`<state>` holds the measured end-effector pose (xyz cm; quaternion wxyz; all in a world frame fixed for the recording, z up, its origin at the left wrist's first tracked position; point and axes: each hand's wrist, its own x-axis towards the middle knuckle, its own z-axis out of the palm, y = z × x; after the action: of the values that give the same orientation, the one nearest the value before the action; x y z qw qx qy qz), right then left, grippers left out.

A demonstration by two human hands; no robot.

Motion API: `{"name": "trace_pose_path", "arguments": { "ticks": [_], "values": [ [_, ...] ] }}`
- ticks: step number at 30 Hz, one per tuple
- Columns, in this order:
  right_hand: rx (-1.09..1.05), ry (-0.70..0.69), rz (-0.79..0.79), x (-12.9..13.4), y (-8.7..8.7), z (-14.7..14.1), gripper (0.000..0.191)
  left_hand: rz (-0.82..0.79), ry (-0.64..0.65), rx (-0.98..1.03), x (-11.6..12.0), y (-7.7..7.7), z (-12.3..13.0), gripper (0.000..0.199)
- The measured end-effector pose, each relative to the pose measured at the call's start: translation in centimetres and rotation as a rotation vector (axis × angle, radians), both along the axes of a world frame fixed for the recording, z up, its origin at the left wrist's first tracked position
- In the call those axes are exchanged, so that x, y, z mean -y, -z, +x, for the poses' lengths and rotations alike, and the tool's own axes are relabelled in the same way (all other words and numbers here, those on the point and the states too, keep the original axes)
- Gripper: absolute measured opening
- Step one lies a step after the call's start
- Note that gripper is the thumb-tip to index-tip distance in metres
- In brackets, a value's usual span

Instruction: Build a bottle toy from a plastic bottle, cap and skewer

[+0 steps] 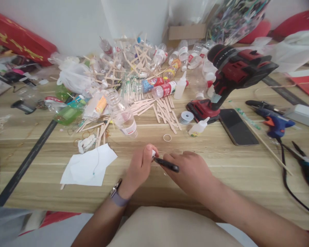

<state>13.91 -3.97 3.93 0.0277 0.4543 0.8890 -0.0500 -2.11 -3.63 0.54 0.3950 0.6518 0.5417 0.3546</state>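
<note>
Near the table's front edge, my left hand (139,165) pinches a small white piece (153,153) that looks like a bottle cap, mostly hidden by the fingers. My right hand (189,168) is closed around a black-handled tool (170,164). The tool's tip meets the white piece; its exact kind is hard to make out. Just beyond the hands lies a thin white ring (167,138). An uncapped clear plastic bottle (122,116) stands past my left hand. A small glue bottle (198,127) and a spool (186,117) are beyond my right hand.
A red cordless drill (234,68) stands upright at the right, beside a phone (238,127), a blue glue gun (275,121) and pliers (307,168). Wooden sticks (167,113) and plastic bottles pile up at the back. White paper (89,168) lies at the left.
</note>
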Motion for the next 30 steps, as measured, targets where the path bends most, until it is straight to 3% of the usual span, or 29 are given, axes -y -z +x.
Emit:
{"name": "trace_pose_path", "arguments": {
  "ticks": [4, 10, 14, 22, 27, 30],
  "values": [
    [-0.129, 0.098, -0.124, -0.4, -0.3, 0.2, 0.013, 0.029, -0.008, -0.025, 0.1, 0.3, 0.1, 0.042],
    [-0.660, 0.382, -1.012, -0.7, 0.1, 0.5, 0.041, 0.090, 0.027, -0.074, 0.2, 0.6, -0.2, 0.039],
    [-0.908, 0.485, -1.339, -0.4, 0.8, 0.4, 0.042, 0.189, 0.045, -0.120, 0.3, 0.4, -0.4, 0.037],
    [-1.177, 0.621, -1.718, -0.3, 1.5, 0.0, 0.049, 0.281, -0.002, -0.100, 0.4, 0.6, -0.3, 0.034],
    [-1.292, 0.778, -1.820, -0.1, 1.7, -0.4, 0.049, 0.306, -0.018, -0.026, 0.6, 1.1, -0.4, 0.029],
    [-1.386, 0.763, -1.836, 0.2, 1.9, -0.5, 0.049, 0.263, -0.038, 0.119, 0.8, 1.4, -0.3, 0.026]
  ]
}}
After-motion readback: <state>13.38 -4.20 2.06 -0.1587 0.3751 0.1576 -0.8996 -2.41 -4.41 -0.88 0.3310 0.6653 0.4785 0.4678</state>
